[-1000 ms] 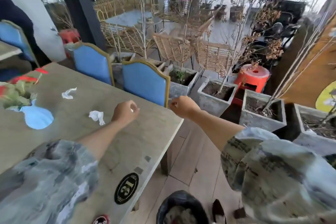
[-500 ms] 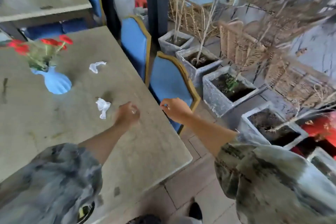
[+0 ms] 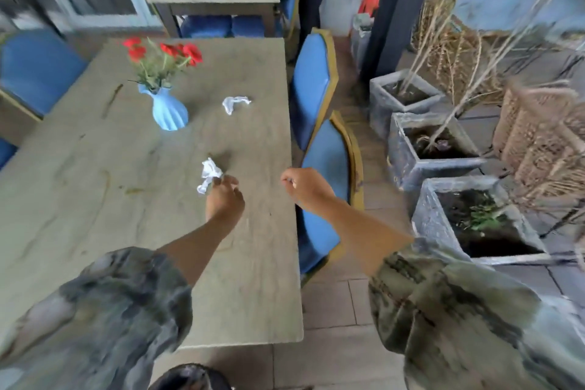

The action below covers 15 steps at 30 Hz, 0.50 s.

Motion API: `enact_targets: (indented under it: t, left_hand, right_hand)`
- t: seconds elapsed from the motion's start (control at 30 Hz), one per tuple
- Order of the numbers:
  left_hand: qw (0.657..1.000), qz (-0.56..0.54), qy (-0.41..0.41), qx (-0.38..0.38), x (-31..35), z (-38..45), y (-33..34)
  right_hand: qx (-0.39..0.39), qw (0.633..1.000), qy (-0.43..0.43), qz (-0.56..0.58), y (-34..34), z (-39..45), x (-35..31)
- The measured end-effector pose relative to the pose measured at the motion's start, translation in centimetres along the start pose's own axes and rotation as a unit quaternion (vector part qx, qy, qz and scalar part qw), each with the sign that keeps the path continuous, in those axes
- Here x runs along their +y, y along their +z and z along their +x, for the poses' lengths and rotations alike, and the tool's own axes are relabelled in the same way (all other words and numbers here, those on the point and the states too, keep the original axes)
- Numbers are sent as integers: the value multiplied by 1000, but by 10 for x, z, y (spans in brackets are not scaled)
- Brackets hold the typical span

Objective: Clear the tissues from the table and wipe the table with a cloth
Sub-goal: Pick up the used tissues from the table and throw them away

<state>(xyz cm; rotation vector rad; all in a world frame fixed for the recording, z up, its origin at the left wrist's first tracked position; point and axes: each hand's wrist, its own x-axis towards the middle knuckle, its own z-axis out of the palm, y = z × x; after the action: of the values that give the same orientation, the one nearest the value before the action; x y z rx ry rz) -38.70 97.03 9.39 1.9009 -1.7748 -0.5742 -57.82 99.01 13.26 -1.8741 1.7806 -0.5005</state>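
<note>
Left hand [image 3: 225, 196] has reached the near crumpled tissue [image 3: 209, 175], fingertips now pinching it; pickup underway. Second tissue [image 3: 233, 102] at 12 o'clock, w/ vase [image 3: 167, 110] beside. Right hand [image 3: 304, 186] curled, apparently empty.

Illumination is even, diffuse daylight; shadows are soft, with a faint dark patch on the table [image 3: 253, 263] just beyond the left hand [image 3: 223, 199]. Motion blur smears the sleeves nearest the camera and the planters to the right of the right hand [image 3: 305, 188]. Wide-angle distortion bends lines toward the frame edges.
</note>
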Motion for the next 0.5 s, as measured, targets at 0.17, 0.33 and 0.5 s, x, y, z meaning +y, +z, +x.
enact_targets:
  t: [0.17, 0.33, 0.5]
  left_hand:
    - [998, 38, -33, 24, -24, 3, -19]
    - [996, 51, -50, 45, -44, 15, -32]
    - [995, 35, -87, 37, -56, 54, -27]
  right_hand:
    - [-15, 998, -49, -25, 9, 23, -9]
    - [-40, 992, -109, -56, 15, 45, -20]
    - [-49, 990, -115, -61, 9, 86, -17]
